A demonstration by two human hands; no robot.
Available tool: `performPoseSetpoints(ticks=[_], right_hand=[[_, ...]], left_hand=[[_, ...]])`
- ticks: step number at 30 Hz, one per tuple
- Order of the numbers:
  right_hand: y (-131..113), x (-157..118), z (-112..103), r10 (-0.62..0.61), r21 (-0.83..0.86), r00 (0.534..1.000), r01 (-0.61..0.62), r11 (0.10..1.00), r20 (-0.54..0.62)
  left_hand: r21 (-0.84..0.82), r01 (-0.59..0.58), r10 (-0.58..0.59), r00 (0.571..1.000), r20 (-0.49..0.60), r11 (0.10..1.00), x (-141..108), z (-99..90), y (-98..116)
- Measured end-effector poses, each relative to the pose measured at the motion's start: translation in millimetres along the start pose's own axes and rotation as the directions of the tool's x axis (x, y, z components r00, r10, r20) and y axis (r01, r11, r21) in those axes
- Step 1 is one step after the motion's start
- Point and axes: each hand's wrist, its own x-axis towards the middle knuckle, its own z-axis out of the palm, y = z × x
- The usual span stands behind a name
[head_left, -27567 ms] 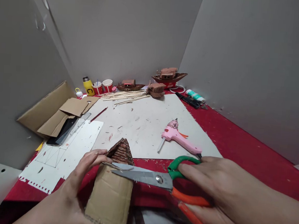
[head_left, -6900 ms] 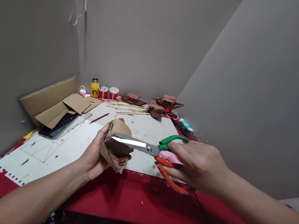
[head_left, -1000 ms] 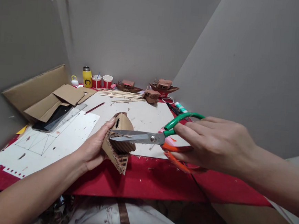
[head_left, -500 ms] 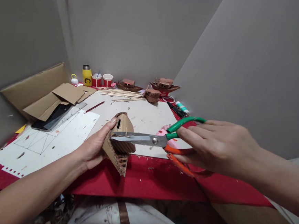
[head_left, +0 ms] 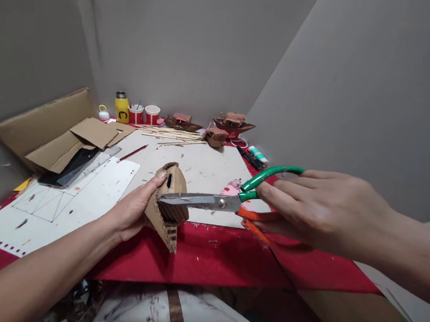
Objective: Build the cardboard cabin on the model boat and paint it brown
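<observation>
Framing the work on three sides, grey walls (head_left: 194,40) stand around a red table (head_left: 199,264).
A pale sheet (head_left: 203,167) covers the table's middle, probably to take the litter, and cardboard (head_left: 54,121) leans by the left wall, likely so that it stays out of the way. The right hand (head_left: 318,204) is closed round the handles of the scissors (head_left: 226,201), holding them level, so the blades come in from the side, nearly shut. The left hand (head_left: 134,211) clasps the model (head_left: 179,184) above the table's front part, presumably to steady it with its open side towards the blades; whether the tips touch it is hard to tell. Its thumb presses beside a dark slot (head_left: 169,180). Smallest are the scraps (head_left: 213,241) strewn on the red.
</observation>
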Motion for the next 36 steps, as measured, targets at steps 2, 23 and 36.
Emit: performPoseSetpoints(ticks=[2, 23, 36], right_hand=[[2, 0, -1, -0.017, 0.004, 1.000, 0.017, 1.000, 0.014], [-15, -16, 14, 0.058, 0.216, 0.989, -0.028, 0.976, -0.135], [-104, 3, 60, 0.114, 0.535, 0.970, -0.214, 0.817, 0.214]], left_hand=[[-0.004, 0.013, -0.013, 1.000, -0.010, 1.000, 1, -0.7, 0], [-0.053, -0.130, 0.126, 0.989, -0.071, 0.990, -5, 1.5, 15], [-0.123, -0.299, 0.297, 0.954, -0.029, 0.946, -41, 4.9, 53]])
